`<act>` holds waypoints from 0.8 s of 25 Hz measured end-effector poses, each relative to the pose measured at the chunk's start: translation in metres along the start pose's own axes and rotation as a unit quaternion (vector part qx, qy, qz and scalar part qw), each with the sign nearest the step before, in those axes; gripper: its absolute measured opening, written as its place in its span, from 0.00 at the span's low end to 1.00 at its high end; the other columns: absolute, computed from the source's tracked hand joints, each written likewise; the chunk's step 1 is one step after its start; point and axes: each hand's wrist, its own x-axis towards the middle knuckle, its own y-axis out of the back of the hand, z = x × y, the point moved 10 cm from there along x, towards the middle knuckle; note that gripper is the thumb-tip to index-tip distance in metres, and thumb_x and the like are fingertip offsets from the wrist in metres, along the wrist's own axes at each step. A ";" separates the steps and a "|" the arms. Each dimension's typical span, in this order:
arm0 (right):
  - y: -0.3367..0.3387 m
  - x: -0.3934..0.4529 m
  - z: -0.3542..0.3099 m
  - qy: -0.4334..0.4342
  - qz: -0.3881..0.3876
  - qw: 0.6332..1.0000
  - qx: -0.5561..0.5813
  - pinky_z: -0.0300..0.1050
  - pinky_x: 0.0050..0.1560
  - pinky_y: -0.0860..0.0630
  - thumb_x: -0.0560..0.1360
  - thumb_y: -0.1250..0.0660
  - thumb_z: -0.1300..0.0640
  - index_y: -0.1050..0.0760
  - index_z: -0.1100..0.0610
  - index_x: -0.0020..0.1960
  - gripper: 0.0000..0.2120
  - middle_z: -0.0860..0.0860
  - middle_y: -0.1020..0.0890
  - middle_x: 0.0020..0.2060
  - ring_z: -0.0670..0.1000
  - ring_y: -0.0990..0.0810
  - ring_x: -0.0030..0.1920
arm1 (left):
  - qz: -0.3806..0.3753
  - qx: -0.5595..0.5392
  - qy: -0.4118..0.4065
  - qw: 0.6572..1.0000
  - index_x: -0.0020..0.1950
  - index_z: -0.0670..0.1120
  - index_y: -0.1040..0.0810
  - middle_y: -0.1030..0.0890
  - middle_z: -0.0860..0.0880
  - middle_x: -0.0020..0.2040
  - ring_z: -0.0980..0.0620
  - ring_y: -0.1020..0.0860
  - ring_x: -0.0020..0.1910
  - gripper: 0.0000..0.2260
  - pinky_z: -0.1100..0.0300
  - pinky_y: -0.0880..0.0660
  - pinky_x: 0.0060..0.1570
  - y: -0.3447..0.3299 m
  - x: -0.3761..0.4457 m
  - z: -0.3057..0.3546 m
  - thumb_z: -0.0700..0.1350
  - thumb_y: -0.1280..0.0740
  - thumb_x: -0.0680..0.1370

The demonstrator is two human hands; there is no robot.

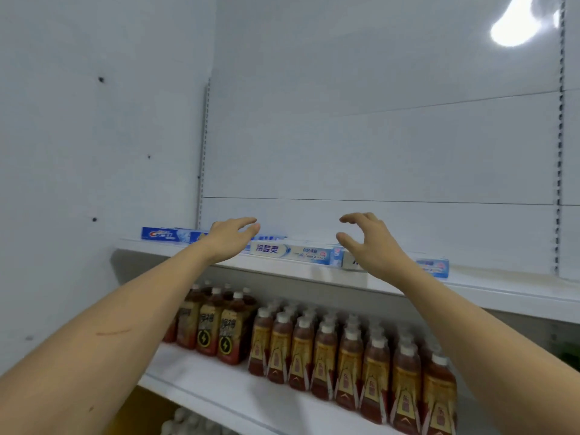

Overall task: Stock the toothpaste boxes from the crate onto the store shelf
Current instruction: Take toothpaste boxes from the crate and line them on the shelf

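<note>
Several toothpaste boxes lie in a row on the white upper shelf [282, 273]. A blue Crest box [164, 234] is at the far left. In the middle lies a white and blue box [292, 253], and another white and blue box [434, 267] lies to the right, partly hidden by my right wrist. My left hand [230, 238] hovers just left of the middle box, fingers loosely curved, holding nothing. My right hand [367, 243] hovers at that box's right end, fingers spread and curved, also empty. The crate is out of view.
Below the toothpaste shelf, a lower shelf [238, 400] carries rows of brown drink bottles with yellow labels [348, 356] and darker bottles with lightning marks [216, 324]. A white wall [78, 152] closes the left side. The shelf's white back panel [376, 152] rises above the boxes.
</note>
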 end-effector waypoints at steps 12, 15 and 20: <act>-0.110 0.036 -0.169 -0.055 -0.121 0.971 0.200 0.46 0.64 0.38 0.83 0.49 0.42 0.40 0.52 0.77 0.25 0.50 0.40 0.77 0.53 0.37 0.74 | 0.092 -0.163 0.102 0.977 0.79 0.50 0.40 0.37 0.50 0.78 0.49 0.41 0.77 0.25 0.52 0.46 0.74 0.149 -0.084 -0.094 0.58 0.52 0.84; -0.171 0.036 -0.227 -0.103 -0.159 0.939 0.286 0.51 0.73 0.43 0.83 0.52 0.39 0.46 0.50 0.79 0.28 0.46 0.43 0.78 0.51 0.42 0.77 | 0.098 -0.212 0.138 0.963 0.79 0.51 0.41 0.36 0.49 0.77 0.48 0.41 0.77 0.26 0.50 0.47 0.73 0.182 -0.114 -0.154 0.59 0.53 0.84; -0.272 0.043 -0.311 -0.166 -0.167 0.895 0.379 0.56 0.75 0.41 0.81 0.53 0.35 0.47 0.51 0.80 0.33 0.50 0.43 0.79 0.54 0.42 0.77 | 0.081 -0.263 0.152 0.949 0.77 0.57 0.38 0.33 0.50 0.75 0.46 0.40 0.77 0.26 0.40 0.49 0.75 0.244 -0.147 -0.248 0.63 0.55 0.82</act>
